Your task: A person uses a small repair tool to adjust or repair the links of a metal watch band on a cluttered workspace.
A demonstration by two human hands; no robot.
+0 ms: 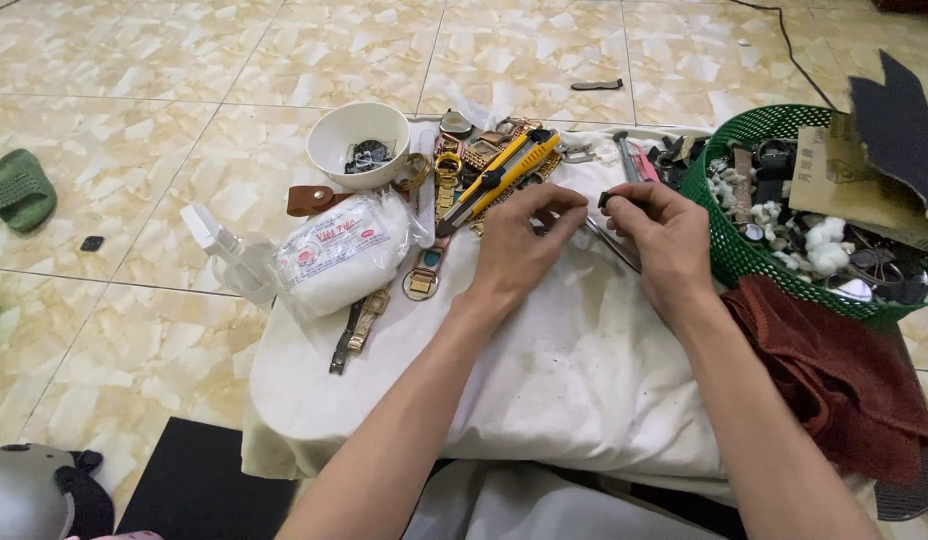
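My right hand (666,238) pinches a small dark part (605,198) between thumb and forefinger above a white cloth (544,380). My left hand (522,245) is close beside it, fingertips pinched together near the part; whether they grip anything is too small to see. Thin metal tweezers (616,248) lie under and between the two hands. A yellow utility knife (499,172) rests on a heap of gold watches (454,165) just beyond my left hand.
A white bowl (336,125) of small parts, a brown leather strap (312,200), a bag of cotton (339,255) and a clear spray bottle (229,252) sit left. A green basket (729,245) of watch parts and a red cloth (834,370) are right. A green sandal (19,190) lies on the tiles.
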